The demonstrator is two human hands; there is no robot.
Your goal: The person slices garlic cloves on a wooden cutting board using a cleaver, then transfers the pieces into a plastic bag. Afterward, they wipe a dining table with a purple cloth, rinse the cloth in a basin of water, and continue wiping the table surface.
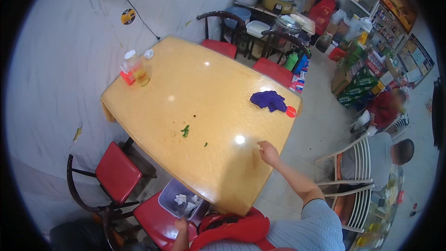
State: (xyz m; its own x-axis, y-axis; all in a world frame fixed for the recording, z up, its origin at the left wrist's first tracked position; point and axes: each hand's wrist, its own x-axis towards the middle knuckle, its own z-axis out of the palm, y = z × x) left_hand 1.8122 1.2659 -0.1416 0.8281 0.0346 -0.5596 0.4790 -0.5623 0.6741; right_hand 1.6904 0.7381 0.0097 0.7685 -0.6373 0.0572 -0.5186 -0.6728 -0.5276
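My right hand [268, 152] is over the near right part of the yellow tabletop [216, 87], its fingers partly curled; whether it holds something cannot be told. My left hand [181, 224] is at the near rim of a purple-grey plastic bin [167, 198] with crumpled tissues [181, 199] in it, and seems to grip that rim. The bin rests on a red chair seat against the table edge. A crumpled purple cloth [268, 100] lies at the far right of the table, touching a round red disc [291, 112]. Green vegetable scraps [185, 131] and small crumbs lie near the middle.
By the wall stand a jug of yellow liquid [141, 76], a red tissue holder [128, 77] and a small white cup [149, 54]. Red chairs [118, 172] surround the table. People sit on white-backed chairs [353, 160] at right; a person in a red apron [322, 14] stands behind.
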